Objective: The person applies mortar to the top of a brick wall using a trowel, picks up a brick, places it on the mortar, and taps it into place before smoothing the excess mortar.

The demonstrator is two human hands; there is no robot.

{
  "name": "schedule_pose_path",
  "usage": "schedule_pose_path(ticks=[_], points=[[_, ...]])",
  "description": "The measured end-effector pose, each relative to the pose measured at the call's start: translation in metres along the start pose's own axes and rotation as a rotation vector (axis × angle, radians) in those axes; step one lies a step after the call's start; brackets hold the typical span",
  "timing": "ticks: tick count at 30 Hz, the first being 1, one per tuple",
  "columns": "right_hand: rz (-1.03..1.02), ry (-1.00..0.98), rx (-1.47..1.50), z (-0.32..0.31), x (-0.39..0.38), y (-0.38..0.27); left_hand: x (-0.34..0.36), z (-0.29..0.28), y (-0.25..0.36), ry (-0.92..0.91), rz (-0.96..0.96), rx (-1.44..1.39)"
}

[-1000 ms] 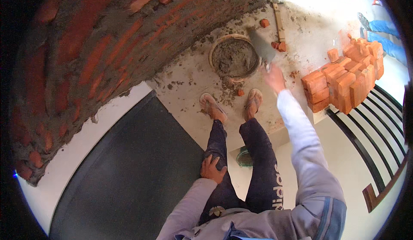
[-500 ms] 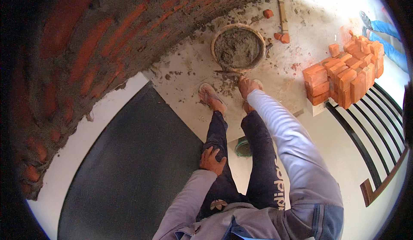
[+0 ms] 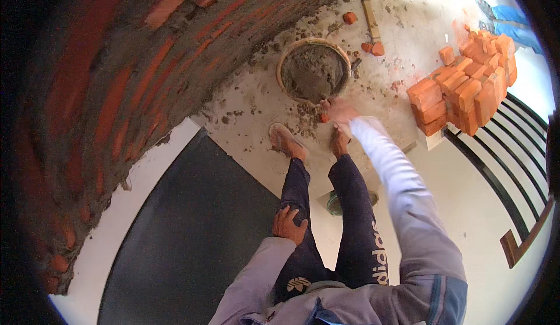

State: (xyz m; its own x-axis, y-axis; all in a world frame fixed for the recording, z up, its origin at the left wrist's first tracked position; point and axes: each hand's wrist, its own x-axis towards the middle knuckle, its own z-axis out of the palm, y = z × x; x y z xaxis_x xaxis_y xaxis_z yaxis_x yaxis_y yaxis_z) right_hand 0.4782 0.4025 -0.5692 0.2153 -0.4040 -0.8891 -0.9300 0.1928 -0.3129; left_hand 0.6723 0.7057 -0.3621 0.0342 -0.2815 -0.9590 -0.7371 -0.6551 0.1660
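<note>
A rough brick wall rises left of the pan over a pale floor spattered with mortar crumbs. The round pan stands on this floor just ahead of the person's feet, with grey mortar in it. At the pan's near rim the right hand appears closed around a trowel, whose blade seems to lie in the mortar; motion blurs that hand, so I cannot tell how each finger sits. A small red chip lies by the hand, just on the near side of the pan. Well back from the pan, toward the body, the left hand rests on the left leg, its fingers loosely spread and holding nothing. Beyond the pan and to its right lies a hammer, with brick bits at its handle end. Farther right of the pan is a stack of bricks, with black rails nearer the person than the stack. Another person's blue-clad legs show at the far right of the pan.
</note>
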Motion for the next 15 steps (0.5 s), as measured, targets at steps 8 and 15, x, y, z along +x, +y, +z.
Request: schedule_pose_path(ticks=[8,15], points=[[-0.057,0.022,-0.223,0.001,0.002,0.033,-0.001,-0.002,-0.014,0.021,0.014,0.008],[0.057,0.31,0.238,-0.034,-0.008,-0.005,0.003,0.002,-0.02,0.002,0.045,0.0]])
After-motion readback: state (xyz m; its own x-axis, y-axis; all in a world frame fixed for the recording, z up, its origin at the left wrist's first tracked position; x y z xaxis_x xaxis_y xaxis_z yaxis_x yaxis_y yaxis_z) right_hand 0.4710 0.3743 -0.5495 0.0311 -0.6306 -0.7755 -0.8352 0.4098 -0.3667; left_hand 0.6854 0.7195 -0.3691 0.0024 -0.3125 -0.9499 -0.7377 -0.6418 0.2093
